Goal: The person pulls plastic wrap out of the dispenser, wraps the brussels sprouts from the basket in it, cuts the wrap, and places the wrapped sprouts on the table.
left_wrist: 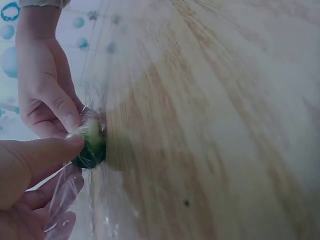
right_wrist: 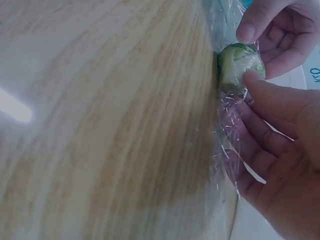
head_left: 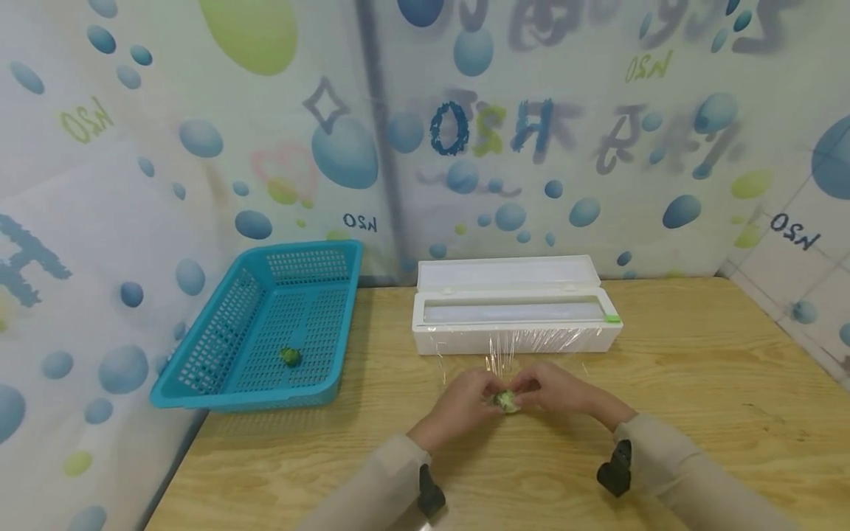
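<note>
A small round green vegetable (right_wrist: pixel 234 67), pale on one side and rather like a Brussels sprout, is at the hands over the table. Clear plastic wrap (head_left: pixel 499 354) runs to it from the white box. My left hand (head_left: pixel 468 402) pinches the wrap at the vegetable's left side; in the left wrist view its thumb (left_wrist: pixel 70 145) lies against the vegetable, with fingers behind the film. From the other side my right hand (head_left: pixel 551 387) pinches the wrap too. Its thumb tip (right_wrist: pixel 253 77) presses on the vegetable in the right wrist view, other fingers bent beneath the film.
The white wrap box (head_left: pixel 518 343) stands lid up at the back of the wooden table (head_left: pixel 697 354), its roll inside and a green slider on its right rim. At left, a blue basket (head_left: pixel 341 324) contains one green vegetable (head_left: pixel 290 356). Printed curtains hang behind.
</note>
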`<state>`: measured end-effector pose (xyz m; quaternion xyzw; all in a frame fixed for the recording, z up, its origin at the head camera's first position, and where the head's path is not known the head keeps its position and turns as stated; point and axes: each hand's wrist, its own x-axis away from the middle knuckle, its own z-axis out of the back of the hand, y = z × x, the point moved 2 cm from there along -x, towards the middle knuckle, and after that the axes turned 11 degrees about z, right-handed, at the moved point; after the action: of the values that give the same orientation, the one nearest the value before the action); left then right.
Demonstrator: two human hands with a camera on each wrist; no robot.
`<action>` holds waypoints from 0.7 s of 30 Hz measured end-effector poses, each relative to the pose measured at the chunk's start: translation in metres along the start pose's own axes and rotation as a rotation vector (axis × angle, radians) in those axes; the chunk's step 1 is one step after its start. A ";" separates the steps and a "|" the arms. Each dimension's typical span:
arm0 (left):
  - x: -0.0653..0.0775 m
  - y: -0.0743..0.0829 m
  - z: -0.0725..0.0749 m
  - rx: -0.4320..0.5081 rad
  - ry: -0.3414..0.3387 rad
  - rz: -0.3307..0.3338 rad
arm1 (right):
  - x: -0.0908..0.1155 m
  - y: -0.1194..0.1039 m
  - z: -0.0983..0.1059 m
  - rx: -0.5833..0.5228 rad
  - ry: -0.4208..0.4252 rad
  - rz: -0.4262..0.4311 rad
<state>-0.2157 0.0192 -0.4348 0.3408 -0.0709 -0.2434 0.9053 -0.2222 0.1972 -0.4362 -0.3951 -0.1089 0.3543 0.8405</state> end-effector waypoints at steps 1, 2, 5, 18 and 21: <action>-0.001 -0.001 -0.001 0.011 -0.002 0.002 | 0.000 0.001 0.000 0.005 -0.001 -0.003; -0.003 -0.001 -0.001 0.024 -0.006 0.003 | 0.000 0.002 0.000 0.010 0.002 -0.006; -0.007 -0.004 -0.001 0.072 -0.035 0.025 | 0.000 0.004 -0.001 0.015 0.033 -0.016; -0.025 -0.008 0.005 0.160 -0.180 0.106 | 0.007 -0.004 0.003 0.075 0.189 0.007; -0.028 -0.007 0.007 0.180 -0.211 0.122 | 0.009 -0.006 0.001 0.076 0.199 0.012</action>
<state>-0.2449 0.0243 -0.4327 0.3883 -0.2076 -0.2151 0.8717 -0.2136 0.2015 -0.4319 -0.3968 -0.0093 0.3222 0.8595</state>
